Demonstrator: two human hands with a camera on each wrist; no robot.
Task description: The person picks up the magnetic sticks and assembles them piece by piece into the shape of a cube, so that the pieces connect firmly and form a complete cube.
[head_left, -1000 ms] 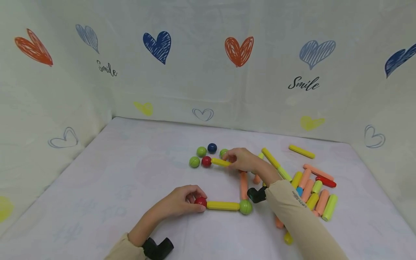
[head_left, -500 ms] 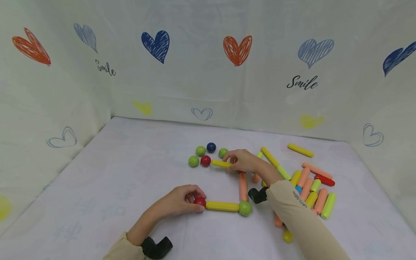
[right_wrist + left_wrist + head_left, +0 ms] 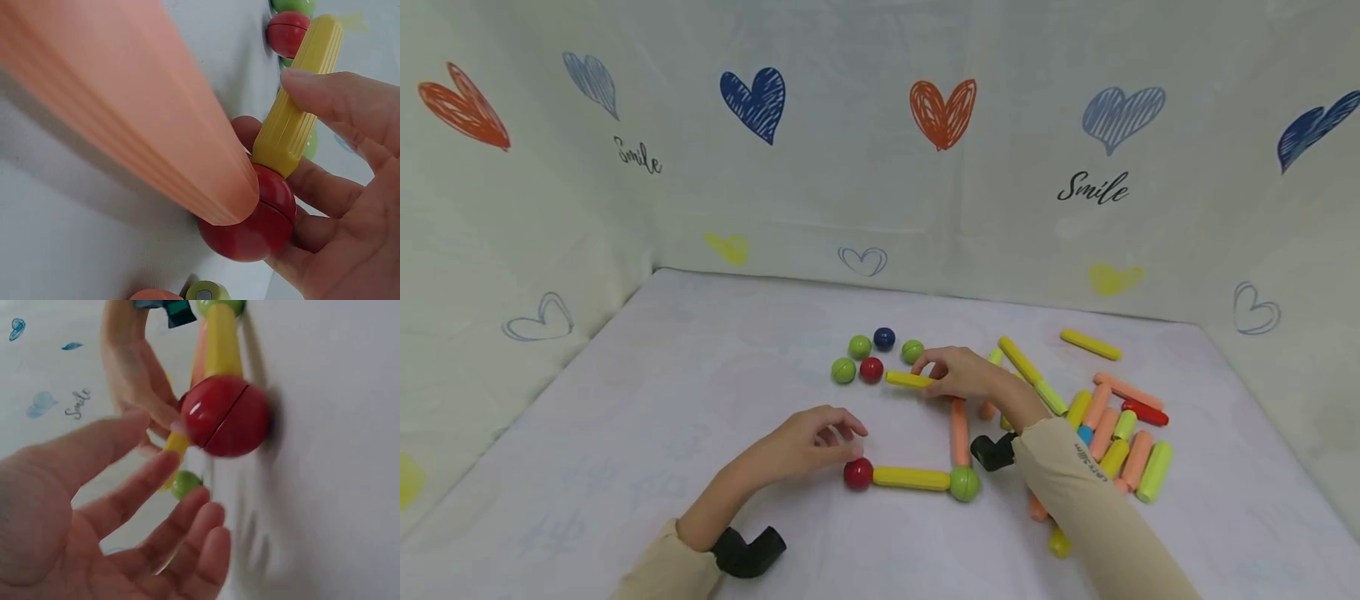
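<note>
My left hand hovers just up and left of a red ball, fingers loosely spread and holding nothing. That ball joins a yellow rod, whose other end meets a green ball. From there an orange rod runs back toward my right hand. Thumb and fingers of the right hand pinch a second yellow rod. Its near end meets another red ball, which the orange rod also touches; in the head view the hand mostly hides this ball.
Beyond the held rod's free end lie a loose red ball, a dark blue ball and several green balls. Many loose rods, among them a red rod and a yellow-green rod, spread over the right side.
My left hand has let go of the near red ball and lifted up and left. The held yellow rod's free end touched the loose red ball earlier; now a small gap separates them.
</note>
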